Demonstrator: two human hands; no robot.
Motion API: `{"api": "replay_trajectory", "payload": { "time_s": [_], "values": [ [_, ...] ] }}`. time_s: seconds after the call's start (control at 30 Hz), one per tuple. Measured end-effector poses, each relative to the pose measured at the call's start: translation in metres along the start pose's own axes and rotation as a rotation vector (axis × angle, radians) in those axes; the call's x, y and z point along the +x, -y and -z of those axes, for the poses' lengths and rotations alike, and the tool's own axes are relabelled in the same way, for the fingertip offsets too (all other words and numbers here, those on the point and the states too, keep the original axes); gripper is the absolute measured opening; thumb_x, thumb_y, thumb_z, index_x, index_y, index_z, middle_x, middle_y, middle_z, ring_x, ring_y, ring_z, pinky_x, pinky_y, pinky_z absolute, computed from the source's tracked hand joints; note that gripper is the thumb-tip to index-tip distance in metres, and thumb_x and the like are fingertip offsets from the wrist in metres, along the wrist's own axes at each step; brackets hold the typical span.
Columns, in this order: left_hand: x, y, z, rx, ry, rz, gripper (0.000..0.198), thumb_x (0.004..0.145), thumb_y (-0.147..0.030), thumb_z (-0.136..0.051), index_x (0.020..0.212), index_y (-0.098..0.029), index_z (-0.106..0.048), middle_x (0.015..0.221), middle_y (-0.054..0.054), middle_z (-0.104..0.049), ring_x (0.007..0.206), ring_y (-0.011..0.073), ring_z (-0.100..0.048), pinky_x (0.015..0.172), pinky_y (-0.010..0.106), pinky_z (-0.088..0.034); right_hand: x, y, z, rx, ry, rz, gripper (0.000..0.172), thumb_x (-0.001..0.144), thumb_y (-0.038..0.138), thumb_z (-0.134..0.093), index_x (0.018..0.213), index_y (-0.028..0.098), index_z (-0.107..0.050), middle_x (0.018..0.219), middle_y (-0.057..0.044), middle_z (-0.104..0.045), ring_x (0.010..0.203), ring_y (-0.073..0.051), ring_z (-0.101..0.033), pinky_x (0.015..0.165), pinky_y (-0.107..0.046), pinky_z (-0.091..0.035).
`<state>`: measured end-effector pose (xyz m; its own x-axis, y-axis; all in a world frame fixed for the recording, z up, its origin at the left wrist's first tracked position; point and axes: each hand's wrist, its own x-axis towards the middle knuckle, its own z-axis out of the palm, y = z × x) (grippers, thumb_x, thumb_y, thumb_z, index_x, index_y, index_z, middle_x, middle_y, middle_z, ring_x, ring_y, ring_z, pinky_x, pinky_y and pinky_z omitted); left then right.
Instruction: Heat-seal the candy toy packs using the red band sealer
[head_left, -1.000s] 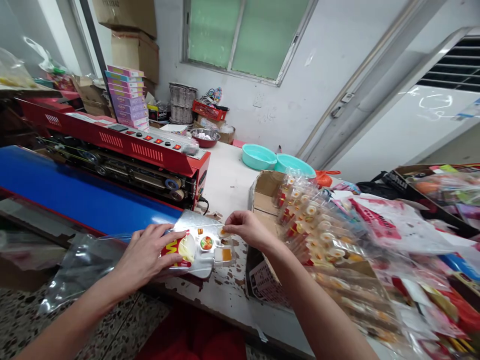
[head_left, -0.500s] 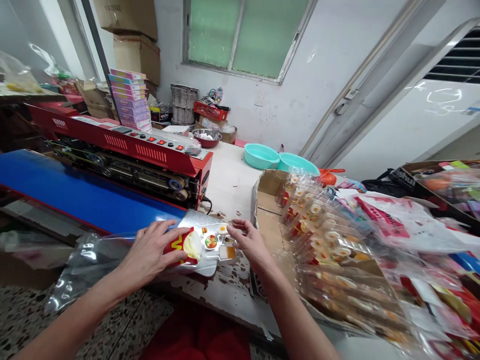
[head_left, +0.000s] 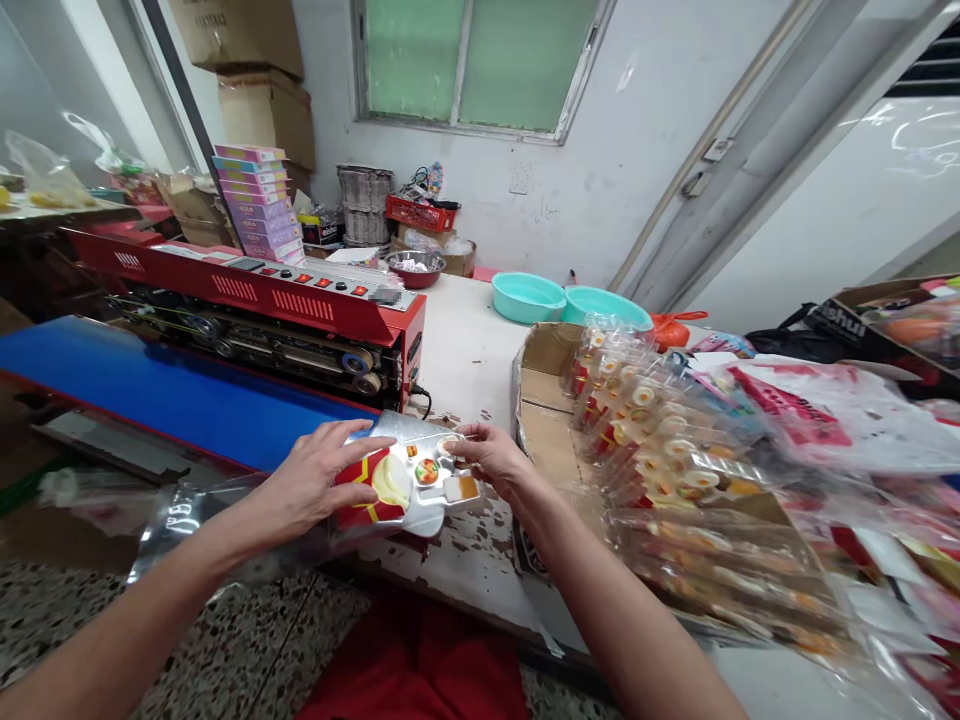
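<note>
A toy food pack (head_left: 427, 471) lies over the metal end plate of a machine, with a red-and-yellow carton piece (head_left: 375, 486) at its left and small food pieces at its right. My left hand (head_left: 315, 478) grips the carton end, thumb and fingers on either side of it. At the far right corner, the fingers of my right hand (head_left: 491, 455) pinch the pack beside a small fried-egg piece (head_left: 448, 446), partly covering it. A clear plastic bag (head_left: 202, 520) trails from under my left hand over the table's edge.
A red machine (head_left: 322, 310) with a blue conveyor belt (head_left: 165, 390) stands to the left. An open cardboard box (head_left: 551, 395) at right holds several bagged toy packs (head_left: 637, 430). Two turquoise basins (head_left: 529, 297) sit behind it. Plastic bags (head_left: 825, 410) pile up farther right.
My right hand's fingers have closed in on the egg corner, covering more of it. My left hand stays on the carton end. The view has shifted slightly.
</note>
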<state>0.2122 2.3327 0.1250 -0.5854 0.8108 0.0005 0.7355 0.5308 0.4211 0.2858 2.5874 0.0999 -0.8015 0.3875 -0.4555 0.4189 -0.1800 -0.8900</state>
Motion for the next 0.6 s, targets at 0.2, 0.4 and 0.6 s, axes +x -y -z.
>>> {"api": "replay_trajectory", "payload": {
  "time_s": [0.2,0.4,0.6],
  "values": [
    [0.029,-0.016,0.03,0.039,0.366,-0.2,0.028,0.086,-0.039,-0.055,0.114,-0.038,-0.061,0.141,0.003,-0.04,0.121,0.0289,-0.038,0.098,0.044,-0.032,-0.004,0.002,0.0,-0.032,-0.023,0.043,0.037,0.056,0.016,-0.081,0.081,0.015,-0.054,0.059,0.003,-0.057,0.043,-0.005,-0.041,0.038,-0.017,-0.022],
    [0.047,-0.02,0.039,0.022,0.404,-0.279,0.012,0.084,-0.028,-0.056,0.086,-0.026,-0.069,0.134,0.001,-0.047,0.115,0.0236,-0.042,0.098,0.037,-0.032,0.0,0.0,0.008,-0.099,-0.019,0.083,0.04,0.053,0.023,-0.083,0.081,0.015,-0.055,0.061,0.003,-0.059,0.046,-0.007,-0.045,0.041,-0.019,-0.026],
    [0.06,-0.022,0.025,0.046,0.209,-0.394,0.013,0.085,-0.026,-0.058,0.081,-0.026,-0.071,0.123,0.001,-0.051,0.111,0.0213,-0.043,0.096,0.035,-0.032,-0.001,0.001,0.001,-0.164,0.011,0.167,0.04,0.052,0.024,-0.082,0.08,0.014,-0.056,0.057,0.006,-0.053,0.047,-0.006,-0.044,0.044,-0.02,-0.028]
  ]
}}
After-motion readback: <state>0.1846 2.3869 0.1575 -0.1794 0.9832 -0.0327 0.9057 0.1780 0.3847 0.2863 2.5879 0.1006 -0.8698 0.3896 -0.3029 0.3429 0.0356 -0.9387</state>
